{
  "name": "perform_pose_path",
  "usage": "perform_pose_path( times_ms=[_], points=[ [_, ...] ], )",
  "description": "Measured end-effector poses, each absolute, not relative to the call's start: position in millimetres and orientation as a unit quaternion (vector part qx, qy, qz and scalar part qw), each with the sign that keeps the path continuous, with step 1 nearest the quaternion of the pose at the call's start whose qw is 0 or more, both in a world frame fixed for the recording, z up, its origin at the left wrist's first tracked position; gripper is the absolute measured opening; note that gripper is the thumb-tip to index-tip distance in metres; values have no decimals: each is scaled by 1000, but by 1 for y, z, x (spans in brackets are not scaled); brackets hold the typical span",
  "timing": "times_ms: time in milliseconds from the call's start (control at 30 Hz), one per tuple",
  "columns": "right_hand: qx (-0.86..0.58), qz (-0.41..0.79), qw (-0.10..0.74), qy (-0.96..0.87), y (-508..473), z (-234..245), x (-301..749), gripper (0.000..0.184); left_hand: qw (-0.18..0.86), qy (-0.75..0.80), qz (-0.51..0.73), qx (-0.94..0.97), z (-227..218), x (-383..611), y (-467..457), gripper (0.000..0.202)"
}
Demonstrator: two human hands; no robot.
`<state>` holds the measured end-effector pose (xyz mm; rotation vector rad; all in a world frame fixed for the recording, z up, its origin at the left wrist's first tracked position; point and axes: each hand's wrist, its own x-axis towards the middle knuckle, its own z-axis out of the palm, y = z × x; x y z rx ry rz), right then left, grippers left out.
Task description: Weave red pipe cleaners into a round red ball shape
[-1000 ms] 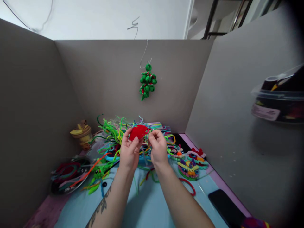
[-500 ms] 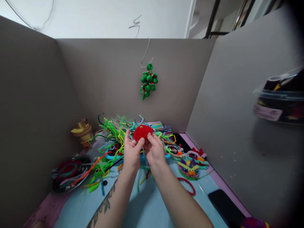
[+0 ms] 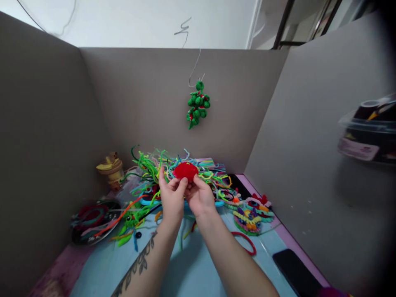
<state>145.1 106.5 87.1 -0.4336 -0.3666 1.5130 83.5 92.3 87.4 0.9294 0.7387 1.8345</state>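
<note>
A red fuzzy oval piece (image 3: 185,170) made of pipe cleaner is held up between both hands, above a heap of coloured pipe cleaners (image 3: 173,169). My left hand (image 3: 171,196) pinches its left edge with thumb and fingers. My right hand (image 3: 199,196) grips its lower right side, fingers curled. Both hands are raised over the light blue mat (image 3: 192,268), close together and touching.
Grey cardboard walls (image 3: 148,103) close in three sides. A green pipe-cleaner cluster (image 3: 197,105) hangs from a wire hook. A yellow jar (image 3: 110,171) and a dark tray (image 3: 89,222) sit left; woven colourful figures (image 3: 250,214), a red ring (image 3: 244,242) and a black phone (image 3: 293,274) lie right.
My right hand has come in from the piece's right side to close under it against the left hand. The piece now shows as a fuller oval. The view has shifted slightly.
</note>
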Motion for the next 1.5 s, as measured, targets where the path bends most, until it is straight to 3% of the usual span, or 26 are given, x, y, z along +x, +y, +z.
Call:
perform_pose_path(
  times_ms=[267,600,800,933,1200,1333,1500],
  points=[
    [-171,710,674,-110,98,96,141,5,431,315,750,391,93,76,90,73],
    [-131,702,681,-162,99,99,151,12,526,252,742,332,103,74,91,64],
    [-134,719,660,-173,97,98,147,9,514,218,770,308,103,73,92,45],
    [-137,724,653,-174,96,98,147,9,519,205,775,296,102,72,93,45],
    [-187,617,716,-269,105,97,164,11,608,280,664,333,100,70,96,39],
    [-263,527,652,-478,105,101,187,15,566,350,637,390,98,64,97,55],
    [-275,533,539,-592,98,105,211,18,589,254,517,567,103,55,88,73]
  ],
)
